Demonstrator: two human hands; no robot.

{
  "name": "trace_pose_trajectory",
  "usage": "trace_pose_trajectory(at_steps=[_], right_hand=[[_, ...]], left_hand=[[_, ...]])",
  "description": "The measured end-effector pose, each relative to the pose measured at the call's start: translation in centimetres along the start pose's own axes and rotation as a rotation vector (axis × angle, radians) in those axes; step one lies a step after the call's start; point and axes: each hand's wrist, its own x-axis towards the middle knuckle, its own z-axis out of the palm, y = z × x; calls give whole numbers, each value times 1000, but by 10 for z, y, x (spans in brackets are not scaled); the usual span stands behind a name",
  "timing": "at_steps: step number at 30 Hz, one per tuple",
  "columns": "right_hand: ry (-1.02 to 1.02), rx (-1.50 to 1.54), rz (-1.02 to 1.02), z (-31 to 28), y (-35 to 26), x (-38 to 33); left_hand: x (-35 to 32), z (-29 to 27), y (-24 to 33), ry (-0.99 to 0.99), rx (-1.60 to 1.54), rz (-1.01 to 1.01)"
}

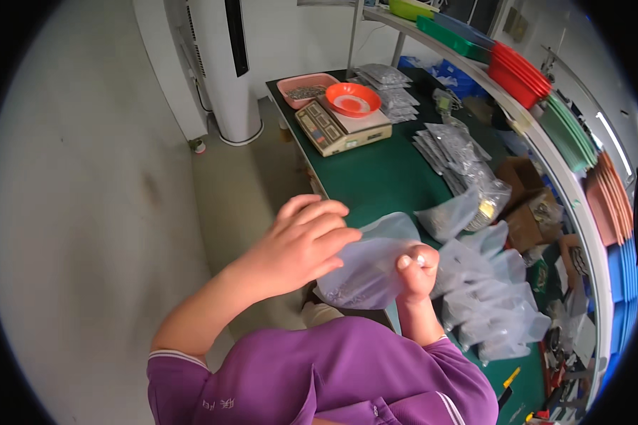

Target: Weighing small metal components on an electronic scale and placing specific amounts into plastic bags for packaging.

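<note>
Clear plastic bag (365,273) at lower centre of frame, grasped by left hand (301,248) from the top and pinched by clenched right hand (417,270); more filled bags (489,304) just right, on green table (376,177)

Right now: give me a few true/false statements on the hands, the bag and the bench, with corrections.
1. Both hands grip one clear plastic bag. True: left hand, right hand.
2. The orange bowl sits on the floor. False: it rests on the weighing scale.
3. The bench top is green. True.
4. The held bag is empty. False: small dark parts lie in its bottom.
5. Filled bags lie to the right of the hands. True.
</note>
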Motion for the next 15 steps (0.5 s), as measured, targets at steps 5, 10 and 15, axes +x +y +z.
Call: trace_pose_trajectory(at_steps=[5, 10, 15], right_hand=[[-193, -126, -59, -3, 74, 93], [-271, -299, -185, -19, 110, 194], [-30, -522, -305, -43, 133, 297]], left_hand=[[22, -9, -107, -172, -121, -77], [73, -30, -212, -406, -62, -125], [161, -40, -311, -274, 205, 107]])
